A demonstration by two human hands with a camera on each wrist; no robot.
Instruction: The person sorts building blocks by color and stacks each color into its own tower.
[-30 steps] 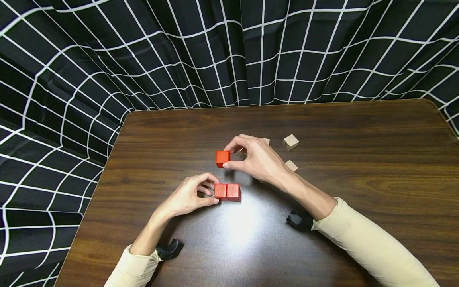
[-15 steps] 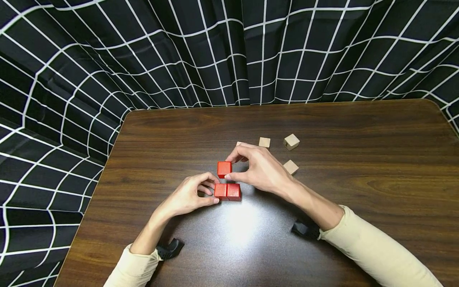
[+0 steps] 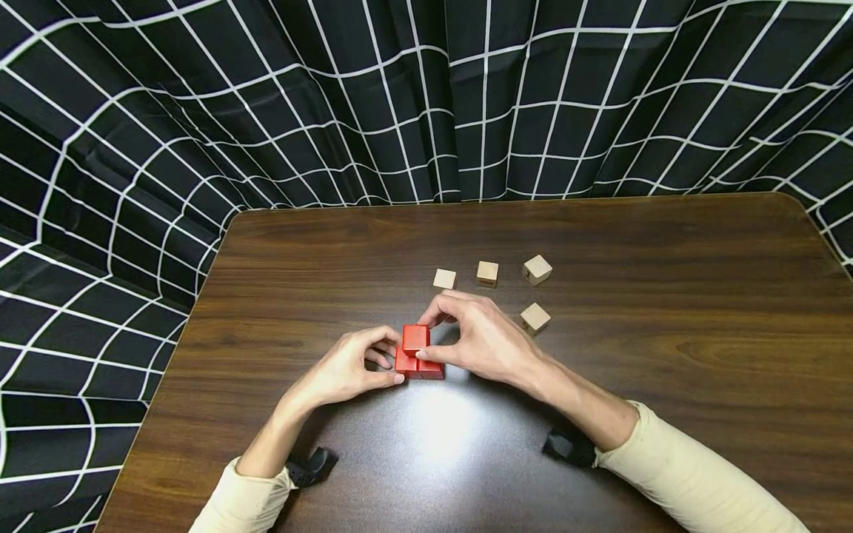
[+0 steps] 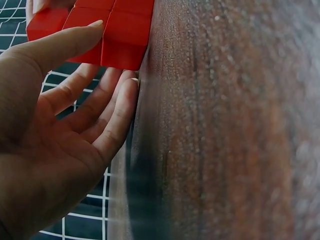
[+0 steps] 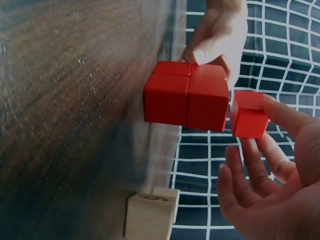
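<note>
My right hand [image 3: 485, 339] pinches a red cube [image 3: 416, 337] between thumb and fingers, above a small stack of red cubes [image 3: 433, 371]. In the right wrist view a narrow gap shows between the held cube [image 5: 249, 120] and the stack [image 5: 186, 97], which is two cubes wide and two high. My left hand [image 3: 348, 371] grips the stack's left end, thumb at the near side and index finger at the far side. From the left wrist view, the thumb lies along the red cubes [image 4: 125, 37] while the other fingers curve loosely below. The right hand partly covers the stack in the head view.
Beyond the right hand lie several plain wooden cubes [image 3: 487, 272], spread apart; one of them [image 3: 535, 318] sits closest to the right wrist. The brown wooden table [image 3: 666, 296] stretches out to the right. A black curtain with white grid lines [image 3: 373, 89] hangs behind it.
My right hand has brought its red cube nearer to me, from behind the stack to over it. The left hand has stayed at the stack's left end. The wooden cubes are uncovered now.
</note>
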